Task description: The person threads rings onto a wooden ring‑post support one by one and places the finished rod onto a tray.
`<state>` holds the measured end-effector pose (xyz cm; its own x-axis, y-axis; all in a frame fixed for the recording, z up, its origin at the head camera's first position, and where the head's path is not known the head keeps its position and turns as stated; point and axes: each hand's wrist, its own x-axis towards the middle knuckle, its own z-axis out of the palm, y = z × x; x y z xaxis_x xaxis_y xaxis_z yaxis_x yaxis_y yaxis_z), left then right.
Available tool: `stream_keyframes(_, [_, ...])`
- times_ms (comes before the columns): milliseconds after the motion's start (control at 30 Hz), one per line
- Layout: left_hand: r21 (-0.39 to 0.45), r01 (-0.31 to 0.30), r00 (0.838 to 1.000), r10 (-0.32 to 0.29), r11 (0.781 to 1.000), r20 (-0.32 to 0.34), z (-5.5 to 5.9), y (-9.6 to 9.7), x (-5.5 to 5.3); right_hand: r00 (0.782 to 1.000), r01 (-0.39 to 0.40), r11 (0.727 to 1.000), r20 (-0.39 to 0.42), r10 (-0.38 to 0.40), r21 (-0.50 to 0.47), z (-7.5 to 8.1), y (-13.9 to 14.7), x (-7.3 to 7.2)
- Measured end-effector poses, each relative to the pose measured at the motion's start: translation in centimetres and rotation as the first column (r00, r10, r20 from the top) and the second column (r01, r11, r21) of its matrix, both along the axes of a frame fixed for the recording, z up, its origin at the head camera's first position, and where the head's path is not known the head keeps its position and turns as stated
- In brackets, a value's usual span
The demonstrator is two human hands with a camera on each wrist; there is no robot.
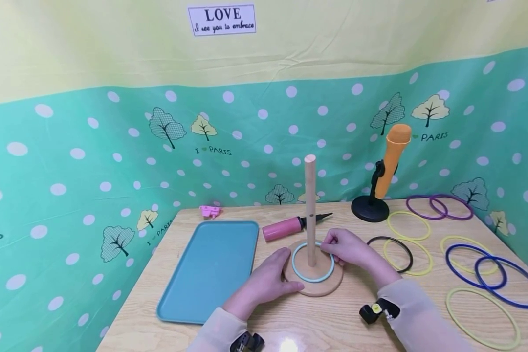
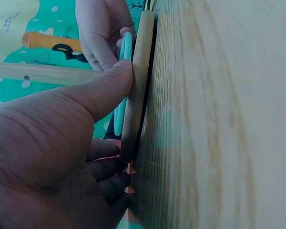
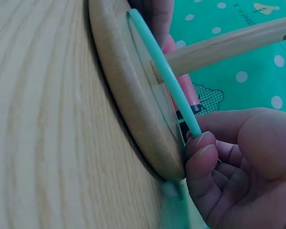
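Observation:
A wooden post (image 1: 310, 205) rises upright from a round wooden base (image 1: 319, 290) on the table. Around the foot of the post is a light blue ring (image 1: 314, 281), seen nearly edge-on in the right wrist view, with its near-hand side tilted slightly off the base. My right hand (image 1: 345, 247) pinches that ring's right side between thumb and fingers. On the opposite side, my left hand (image 1: 270, 278) grips the base's edge, thumb at the front and fingers round the back. In the left wrist view its thumb lies close by the ring (image 2: 119, 119).
Left of the base lies a teal tray (image 1: 211, 269). Behind are a pink hand pump (image 1: 283, 228), a small pink toy (image 1: 210, 211) and an orange microphone (image 1: 391, 161) on a black stand. Rightward lie several rings: black (image 1: 411, 256), yellow, purple (image 1: 459, 219), blue (image 1: 525, 307), pale green (image 1: 448, 302).

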<state>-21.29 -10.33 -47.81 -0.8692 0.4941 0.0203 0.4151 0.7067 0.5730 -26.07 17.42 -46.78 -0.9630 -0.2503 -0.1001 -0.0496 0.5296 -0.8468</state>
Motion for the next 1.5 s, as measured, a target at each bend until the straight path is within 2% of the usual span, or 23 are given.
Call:
stream_keyframes(267, [0.004, 0.003, 1.0, -0.003, 1.0, -0.001, 0.02, -0.02, 0.01, 0.999, 0.013, 0.996, -0.032, -0.011, 0.083, -0.07, -0.32, 0.07])
stream_keyframes(933, [0.007, -0.002, 1.0, 0.002, 1.0, 0.001, -0.19, -0.07, -0.13, 0.996, 0.013, 0.989, -0.093, 0.001, 0.145, -0.42, -0.4, -0.17])
stream_keyframes(1233, [-0.006, -0.006, 1.0, 0.006, 1.0, -0.005, -0.31, -0.05, -0.23, 0.996, 0.014, 0.993, -0.09, -0.003, 0.121, -0.48, -0.35, -0.24])
stream_keyframes(1500, [-0.006, 0.001, 1.0, -0.001, 1.0, -0.012, -0.27, -0.08, -0.18, 0.997, -0.035, 0.997, -0.063, 0.039, 0.064, -0.04, 0.06, -0.15])
